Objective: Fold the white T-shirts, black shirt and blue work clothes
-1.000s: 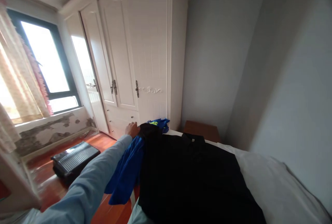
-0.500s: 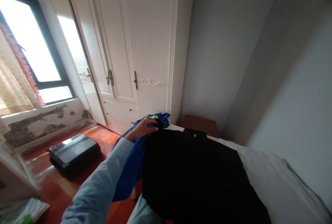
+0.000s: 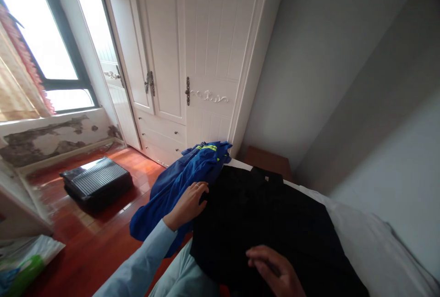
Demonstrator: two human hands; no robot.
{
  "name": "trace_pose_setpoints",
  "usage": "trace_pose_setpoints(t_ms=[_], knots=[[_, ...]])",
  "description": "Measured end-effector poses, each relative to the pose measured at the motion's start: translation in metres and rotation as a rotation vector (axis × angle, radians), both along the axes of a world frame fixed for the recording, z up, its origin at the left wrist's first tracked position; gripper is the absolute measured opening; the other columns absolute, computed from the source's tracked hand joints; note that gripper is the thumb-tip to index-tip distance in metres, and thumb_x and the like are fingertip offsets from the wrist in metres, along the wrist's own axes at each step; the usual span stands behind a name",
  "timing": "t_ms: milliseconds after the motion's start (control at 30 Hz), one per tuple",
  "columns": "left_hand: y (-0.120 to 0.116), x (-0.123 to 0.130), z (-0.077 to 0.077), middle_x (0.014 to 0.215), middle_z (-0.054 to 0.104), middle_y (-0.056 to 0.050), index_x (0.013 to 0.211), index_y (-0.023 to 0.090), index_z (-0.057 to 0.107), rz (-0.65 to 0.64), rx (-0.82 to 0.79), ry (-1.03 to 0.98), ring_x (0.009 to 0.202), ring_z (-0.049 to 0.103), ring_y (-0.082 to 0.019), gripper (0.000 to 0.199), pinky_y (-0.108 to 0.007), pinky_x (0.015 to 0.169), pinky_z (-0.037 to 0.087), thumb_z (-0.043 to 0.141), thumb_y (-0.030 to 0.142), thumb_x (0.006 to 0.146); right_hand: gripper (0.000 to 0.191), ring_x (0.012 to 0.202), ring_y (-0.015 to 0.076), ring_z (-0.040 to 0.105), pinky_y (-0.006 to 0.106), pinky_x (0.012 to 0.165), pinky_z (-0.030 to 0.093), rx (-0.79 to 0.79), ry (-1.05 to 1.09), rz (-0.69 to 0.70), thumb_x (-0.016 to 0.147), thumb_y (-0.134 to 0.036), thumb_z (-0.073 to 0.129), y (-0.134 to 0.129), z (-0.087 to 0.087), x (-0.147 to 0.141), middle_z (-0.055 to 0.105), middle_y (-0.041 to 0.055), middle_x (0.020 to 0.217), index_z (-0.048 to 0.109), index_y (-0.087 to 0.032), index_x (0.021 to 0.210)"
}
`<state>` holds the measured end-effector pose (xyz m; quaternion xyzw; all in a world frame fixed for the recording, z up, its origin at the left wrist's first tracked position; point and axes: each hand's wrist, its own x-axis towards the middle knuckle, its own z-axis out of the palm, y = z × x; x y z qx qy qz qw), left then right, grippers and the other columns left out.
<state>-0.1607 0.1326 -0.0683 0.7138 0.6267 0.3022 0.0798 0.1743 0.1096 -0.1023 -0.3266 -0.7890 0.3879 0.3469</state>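
A black collared garment [image 3: 247, 214] lies spread out in front of me, with a small pale label at its collar [image 3: 266, 178]. My left hand [image 3: 189, 203] is at the garment's left edge, its fingers bent and its thumb apart from them; a ring shows on one finger. Just beyond that hand, blue clothing [image 3: 182, 173] with yellow-green stripes hangs over the side. Above the lower part of the black garment is my right hand [image 3: 275, 269], loosely curved, with a gap between thumb and fingers and nothing visible in it.
A white bed surface [image 3: 374, 237] extends to the right along the wall. Behind it stand a brown wooden piece [image 3: 268, 159] and a white wardrobe [image 3: 213, 49]. On the red floor [image 3: 99, 251] are a black ridged case [image 3: 98, 180] and a plastic bag [image 3: 30, 260].
My left hand has come down and nearer from the far left part of the black garment. My right hand has entered at the bottom. The view has tilted and shifted slightly.
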Motion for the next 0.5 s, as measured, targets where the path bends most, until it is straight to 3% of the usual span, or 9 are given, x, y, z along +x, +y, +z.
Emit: trace_pose_setpoints(t_ms=[133,200,267,367,500], knots=[[0.011,0.007,-0.014,0.128,0.061,-0.011,0.139,0.021,0.050,0.002,-0.074,0.099,0.117,0.060,-0.026,0.061,-0.041,0.104,0.047,0.057,0.009,0.079,0.033,0.102,0.0255,0.071,0.039,0.094,0.058,-0.189,0.125,-0.028,0.092,-0.048,0.063,0.087,0.041,-0.043,0.074,0.0108,0.110,0.072,-0.022,0.110],[0.016,0.009,-0.019,0.119,0.061,-0.011,0.135,0.020,0.055,0.048,-0.128,0.122,0.104,0.065,-0.024,0.049,-0.037,0.092,0.052,0.049,0.012,0.087,0.041,0.108,0.0267,0.069,0.042,0.100,0.055,-0.217,0.133,-0.061,0.087,-0.048,0.066,0.137,0.047,-0.075,0.073,0.0111,0.115,0.066,-0.022,0.119],[0.019,0.011,-0.021,0.108,0.061,-0.010,0.116,0.020,0.066,0.094,-0.164,0.128,0.091,0.067,-0.022,0.034,-0.034,0.080,0.054,0.040,0.016,0.094,0.040,0.113,0.0260,0.067,0.042,0.105,0.051,-0.230,0.007,-0.143,0.083,-0.042,0.070,0.187,0.041,-0.106,0.073,0.0104,0.114,0.065,-0.021,0.117],[0.018,0.013,-0.021,0.101,0.060,-0.009,0.091,0.020,0.066,0.118,-0.145,0.109,0.085,0.067,-0.021,0.027,-0.032,0.074,0.053,0.039,0.016,0.094,0.034,0.106,0.0281,0.069,0.048,0.105,0.048,-0.274,-0.118,-0.207,0.075,-0.034,0.077,0.247,0.020,-0.143,0.075,0.0089,0.102,0.068,-0.021,0.105],[0.009,0.016,-0.029,0.136,0.055,-0.013,0.094,0.020,0.061,0.144,-0.112,0.020,0.088,0.069,-0.020,0.018,-0.034,0.078,0.054,0.044,0.015,0.091,0.028,0.093,0.0312,0.070,0.055,0.100,0.049,-0.340,-0.203,-0.185,0.064,-0.031,0.084,0.290,-0.005,-0.174,0.072,0.0056,0.078,0.069,-0.018,0.083]])
